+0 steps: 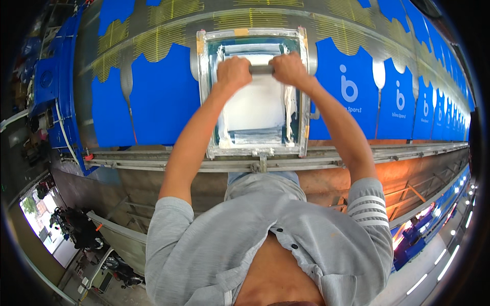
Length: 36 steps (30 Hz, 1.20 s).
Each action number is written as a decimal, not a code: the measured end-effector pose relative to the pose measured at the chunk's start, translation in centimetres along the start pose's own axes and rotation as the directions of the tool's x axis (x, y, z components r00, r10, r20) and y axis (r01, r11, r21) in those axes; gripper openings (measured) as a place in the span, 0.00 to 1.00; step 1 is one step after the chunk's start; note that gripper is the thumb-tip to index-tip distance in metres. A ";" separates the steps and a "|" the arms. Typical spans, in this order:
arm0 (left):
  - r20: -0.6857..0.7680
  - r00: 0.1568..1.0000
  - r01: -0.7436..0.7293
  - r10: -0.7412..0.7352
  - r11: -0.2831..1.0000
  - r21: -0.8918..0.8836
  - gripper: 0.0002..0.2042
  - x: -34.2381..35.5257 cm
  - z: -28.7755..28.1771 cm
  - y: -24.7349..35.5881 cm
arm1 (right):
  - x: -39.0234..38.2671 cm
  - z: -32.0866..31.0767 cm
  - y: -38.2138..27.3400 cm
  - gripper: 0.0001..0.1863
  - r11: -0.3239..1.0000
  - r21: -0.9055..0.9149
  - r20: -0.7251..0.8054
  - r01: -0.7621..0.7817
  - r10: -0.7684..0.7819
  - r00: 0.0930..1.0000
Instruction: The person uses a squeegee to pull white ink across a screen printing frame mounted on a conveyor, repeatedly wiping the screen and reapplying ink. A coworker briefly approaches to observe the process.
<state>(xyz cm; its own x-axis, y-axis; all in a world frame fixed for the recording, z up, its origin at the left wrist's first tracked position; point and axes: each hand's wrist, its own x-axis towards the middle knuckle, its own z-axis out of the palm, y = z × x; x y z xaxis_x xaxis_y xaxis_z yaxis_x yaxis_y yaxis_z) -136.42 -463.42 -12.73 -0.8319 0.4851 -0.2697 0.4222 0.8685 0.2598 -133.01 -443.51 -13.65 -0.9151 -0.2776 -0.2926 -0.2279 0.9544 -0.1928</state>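
Note:
Both my hands grip the bar handle of a squeegee near the far end of a screen printing frame. My left hand is closed round the handle's left end, and my right hand closes on its right end. White ink coats the mesh, with thicker streaks along the right side. The squeegee's blade is mostly hidden by my hands and the handle. Under and beside the frame lie blue fabric pieces: a plain one on the left and one with a pale print on the right.
A long printing table with a metal rail along its near edge carries a row of printed blue pieces off to the right. Yellow-lined strips run along its middle. Blue machinery stands at the left end; a motorcycle is behind, lower left.

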 end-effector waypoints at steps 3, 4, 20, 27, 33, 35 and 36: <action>0.046 0.999 0.027 -0.029 0.999 0.039 0.14 5.9 -2.3 -3.3 | 5.8 -1.1 3.3 0.11 0.999 -0.020 -0.083 -0.028 0.026 0.996; 0.011 1.000 0.011 -0.011 1.000 0.026 0.12 6.6 -1.8 -4.0 | 6.5 -1.8 3.6 0.11 1.000 0.000 -0.100 -0.013 0.013 0.995; -0.206 0.978 -0.072 0.036 0.983 -0.169 0.15 -15.6 7.7 1.0 | -13.9 6.5 -7.3 0.04 0.983 0.151 -0.256 0.105 -0.064 0.964; 0.168 0.985 -0.010 0.026 0.995 -0.098 0.16 -21.3 6.1 4.2 | -20.2 7.6 -10.0 0.14 0.960 0.267 -0.040 0.088 -0.080 0.996; 0.390 0.920 0.022 0.044 0.986 -0.165 0.10 -14.1 7.2 6.3 | -15.7 5.6 -2.2 0.29 0.809 0.587 -0.429 -0.029 0.341 0.836; 0.625 0.780 0.081 0.024 0.987 -0.139 0.14 -10.5 7.6 6.1 | -14.8 7.1 0.7 0.27 0.755 0.626 -0.472 -0.195 0.566 0.675; 0.731 0.682 0.111 0.004 0.988 -0.110 0.16 -8.5 7.9 5.7 | -14.1 8.3 2.0 0.27 0.707 0.648 -0.442 -0.283 0.651 0.617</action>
<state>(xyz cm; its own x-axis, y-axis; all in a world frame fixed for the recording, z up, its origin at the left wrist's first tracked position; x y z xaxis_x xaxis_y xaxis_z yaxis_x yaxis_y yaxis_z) -124.06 -461.84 -16.32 -0.3022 0.4093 -0.8609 0.2848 0.9006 0.3282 -117.81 -438.58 -17.66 -0.8599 0.4989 0.1079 0.3131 0.6824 -0.6605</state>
